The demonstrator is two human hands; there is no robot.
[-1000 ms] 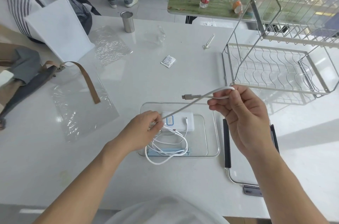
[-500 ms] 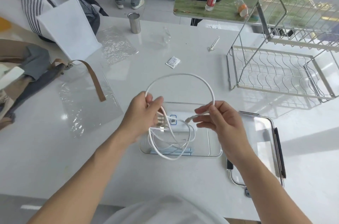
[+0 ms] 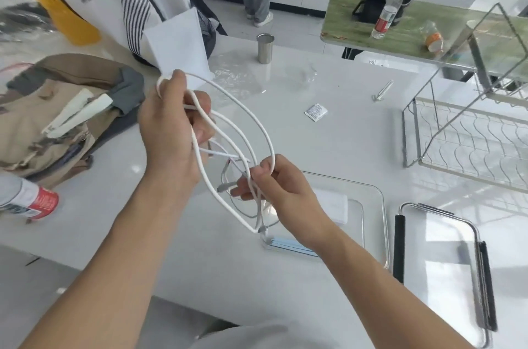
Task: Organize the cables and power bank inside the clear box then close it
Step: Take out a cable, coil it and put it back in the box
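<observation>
Both hands held the white cable (image 3: 251,131) in loose loops above the desk (image 3: 343,142): the left hand (image 3: 171,131) gripped the top, the right hand (image 3: 271,185) pinched the bottom, seemingly near a plug. Limp and light, it wanted pinching where the loops crossed. The clear box (image 3: 380,205) lay open below.

Two hands (image 3: 171,131), one clear box (image 3: 380,205), one lid (image 3: 445,263), two bottles (image 3: 385,17)

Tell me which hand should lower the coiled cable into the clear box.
Right. The right hand pinches the cable loops just beside and above the open box. The left hand grips the far end of the coil, higher and farther away.
</observation>
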